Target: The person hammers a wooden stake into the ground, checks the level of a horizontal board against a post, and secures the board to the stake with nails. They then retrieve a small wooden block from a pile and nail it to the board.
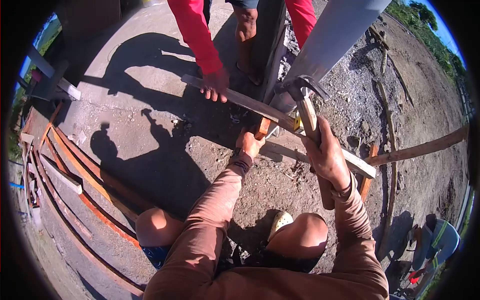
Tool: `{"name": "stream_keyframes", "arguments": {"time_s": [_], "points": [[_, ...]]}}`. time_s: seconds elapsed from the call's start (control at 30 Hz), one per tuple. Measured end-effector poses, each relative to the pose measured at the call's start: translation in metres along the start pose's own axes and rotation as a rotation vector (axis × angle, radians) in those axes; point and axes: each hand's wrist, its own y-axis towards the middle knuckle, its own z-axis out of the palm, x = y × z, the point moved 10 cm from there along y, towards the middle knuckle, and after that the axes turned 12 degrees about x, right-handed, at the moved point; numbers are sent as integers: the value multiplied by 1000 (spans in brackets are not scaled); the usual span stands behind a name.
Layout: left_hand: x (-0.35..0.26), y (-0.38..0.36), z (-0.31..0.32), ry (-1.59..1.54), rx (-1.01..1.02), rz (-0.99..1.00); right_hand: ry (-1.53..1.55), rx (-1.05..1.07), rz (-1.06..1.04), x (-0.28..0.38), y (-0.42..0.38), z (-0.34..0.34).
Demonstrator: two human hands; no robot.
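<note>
My right hand (pixel 327 152) is closed around the wooden handle of a claw hammer (pixel 309 117). The hammer's metal head is raised in front of the grey round post (pixel 332 45). My left hand (pixel 250 144) grips a short reddish wooden stake (pixel 262 128), whose top end stands against the near side of a long board (pixel 245 101). That board runs diagonally past the foot of the post and passes beneath my right hand. A co-worker's hand (pixel 216 86) in a red sleeve rests on its far left part. Beside the hammer handle a small yellow object (pixel 298 124) is partly hidden.
Long wooden strips (pixel 95 172) lie on the ground at left. A rough pole (pixel 425 146) meets an upright reddish stake (pixel 369 175) at right. Thin branches (pixel 391 150) lie on the dirt. A blue-grey object (pixel 442 242) sits at lower right.
</note>
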Motion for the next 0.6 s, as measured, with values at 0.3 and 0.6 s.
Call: {"name": "stream_keyframes", "arguments": {"time_s": [0.3, 0.6], "points": [[-18, -10, -3, -99, 57, 8, -157, -45, 28, -74, -12, 78], [-25, -23, -19, 82, -29, -109, 519, -533, -340, 50, -42, -94]]}}
